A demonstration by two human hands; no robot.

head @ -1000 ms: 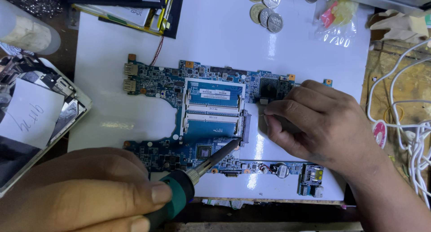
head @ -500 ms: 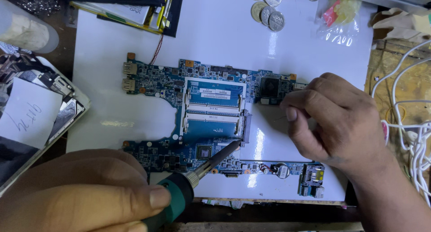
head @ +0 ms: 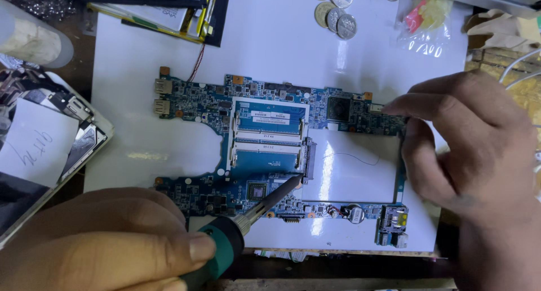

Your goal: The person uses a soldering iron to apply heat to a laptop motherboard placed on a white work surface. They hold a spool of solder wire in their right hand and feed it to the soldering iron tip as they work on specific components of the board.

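The left hand (head: 107, 240) grips the green-handled soldering iron (head: 248, 215), fingers clenched around the handle, and its tip remains at the lower end of the grey connector (head: 307, 158) on the blue circuit board (head: 197, 99), which lies flat on the white sheet (head: 282, 49). The right hand (head: 473, 150), which rested over the board beside that connector a second ago, has withdrawn to the board's right edge, fingers released and lightly touching it, so the joint area is now exposed. Beyond lie coins (head: 335, 12).
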